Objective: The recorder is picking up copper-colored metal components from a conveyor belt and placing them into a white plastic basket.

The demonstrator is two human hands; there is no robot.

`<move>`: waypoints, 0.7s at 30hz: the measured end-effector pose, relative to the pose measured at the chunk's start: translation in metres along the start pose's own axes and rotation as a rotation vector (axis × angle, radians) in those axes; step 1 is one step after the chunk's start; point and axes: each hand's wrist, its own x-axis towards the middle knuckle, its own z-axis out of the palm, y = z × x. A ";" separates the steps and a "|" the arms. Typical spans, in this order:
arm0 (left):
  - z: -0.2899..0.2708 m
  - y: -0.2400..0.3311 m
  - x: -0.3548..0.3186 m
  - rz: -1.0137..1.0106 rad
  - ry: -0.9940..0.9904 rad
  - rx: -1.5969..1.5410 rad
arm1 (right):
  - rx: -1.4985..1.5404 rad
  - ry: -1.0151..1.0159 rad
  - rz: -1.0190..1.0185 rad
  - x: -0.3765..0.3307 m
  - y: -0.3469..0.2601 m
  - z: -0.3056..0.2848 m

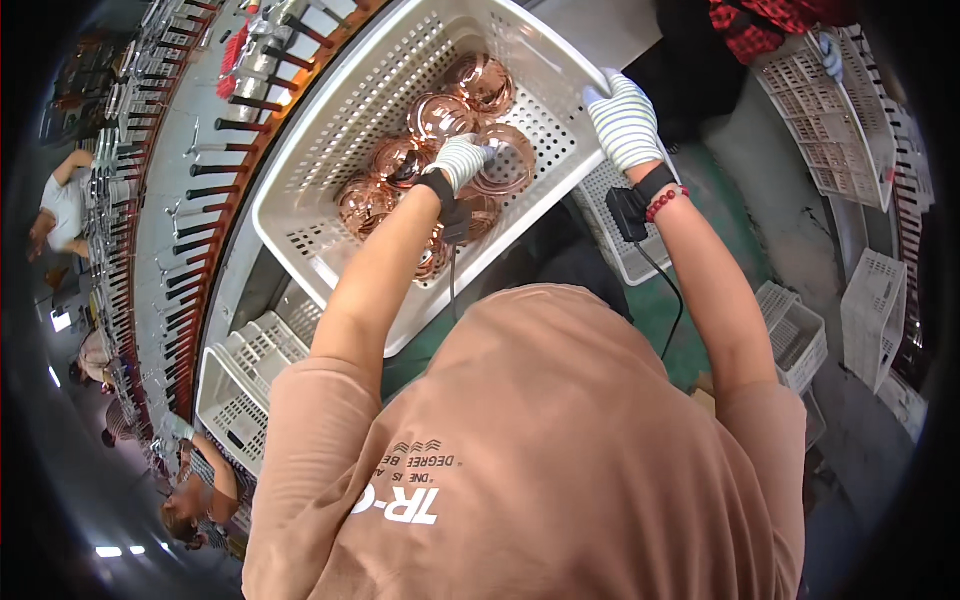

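A white perforated plastic crate (345, 120) is tilted in front of me, with several shiny copper-tinted round glass globes (441, 118) inside. My left hand (462, 160), in a striped glove, reaches into the crate. Its fingers close at the near-left edge of one clear, open-looking globe (508, 165); part of the grip is hidden by the hand's back. My right hand (626, 122), gloved the same way, is closed over the crate's right corner rim. Each wrist wears a black strap with a cabled box, and a red bead bracelet (667, 203) circles the right one.
Left of the crate runs a curved line of dark upright holders (215, 170) with an orange glow near its far end. More white crates (265, 365) stand at lower left, under the crate's right side and at right (873, 315). Other people (200, 490) are at far left; a red-checked sleeve (760, 25) shows at upper right.
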 end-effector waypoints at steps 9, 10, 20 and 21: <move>-0.007 0.029 -0.023 0.189 0.017 0.660 | -0.071 0.047 0.006 0.012 0.011 0.004; -0.005 0.037 -0.027 0.300 0.024 0.740 | -0.045 0.008 0.017 0.016 0.011 0.004; 0.032 0.026 -0.030 0.521 -0.299 1.032 | 0.024 -0.023 0.058 -0.002 0.001 0.000; 0.024 0.029 -0.029 0.603 -0.256 0.967 | 0.026 -0.017 0.052 -0.002 0.001 -0.002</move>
